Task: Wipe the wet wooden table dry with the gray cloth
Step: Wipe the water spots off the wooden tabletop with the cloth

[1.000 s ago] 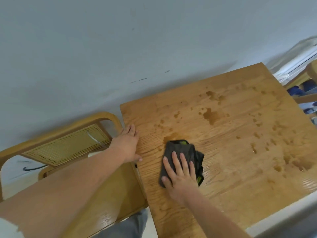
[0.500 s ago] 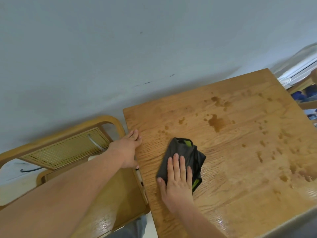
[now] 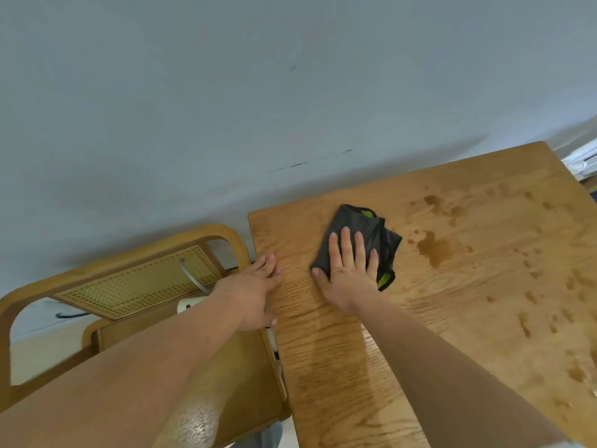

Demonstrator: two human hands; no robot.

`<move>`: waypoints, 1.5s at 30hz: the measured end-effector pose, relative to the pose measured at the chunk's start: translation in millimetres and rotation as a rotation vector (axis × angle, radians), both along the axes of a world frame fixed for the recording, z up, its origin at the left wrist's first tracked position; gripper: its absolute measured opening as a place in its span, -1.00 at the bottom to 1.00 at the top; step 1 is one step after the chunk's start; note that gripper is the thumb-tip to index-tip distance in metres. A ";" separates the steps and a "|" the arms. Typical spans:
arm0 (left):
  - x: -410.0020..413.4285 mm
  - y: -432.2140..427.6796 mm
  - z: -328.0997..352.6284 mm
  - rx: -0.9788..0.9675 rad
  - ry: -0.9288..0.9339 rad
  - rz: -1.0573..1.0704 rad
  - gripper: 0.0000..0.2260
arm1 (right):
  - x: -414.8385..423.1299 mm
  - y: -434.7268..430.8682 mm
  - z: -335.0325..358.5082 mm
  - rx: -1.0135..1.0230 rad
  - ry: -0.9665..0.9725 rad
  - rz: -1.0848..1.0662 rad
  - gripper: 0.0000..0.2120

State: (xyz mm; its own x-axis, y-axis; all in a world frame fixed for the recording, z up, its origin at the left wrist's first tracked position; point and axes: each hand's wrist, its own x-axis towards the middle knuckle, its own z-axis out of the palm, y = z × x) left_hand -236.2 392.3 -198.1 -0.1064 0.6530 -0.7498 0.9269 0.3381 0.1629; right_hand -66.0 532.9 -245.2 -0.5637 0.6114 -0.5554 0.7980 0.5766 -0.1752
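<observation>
The wooden table (image 3: 468, 318) fills the right half of the view. Dark water patches and drops lie across its middle and right side. The gray cloth (image 3: 365, 227), crumpled and showing green trim, lies near the table's far left corner. My right hand (image 3: 350, 273) presses flat on the cloth with fingers spread, covering its near half. My left hand (image 3: 255, 292) rests flat on the table's left edge, holding nothing.
A wooden chair (image 3: 129, 286) with a woven cane back stands against the table's left side. A pale wall (image 3: 290, 92) runs right behind the table's far edge. A white object (image 3: 581, 160) sits past the far right corner.
My right hand has pushed the cloth away from me toward the table's far left corner. The small wet spots there are gone. My left hand has stayed on the left edge.
</observation>
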 end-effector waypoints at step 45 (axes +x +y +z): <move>-9.8 -2.7 -9.0 -0.069 -0.042 0.069 -0.24 | -50.4 31.0 -1.6 0.059 0.024 0.291 -0.33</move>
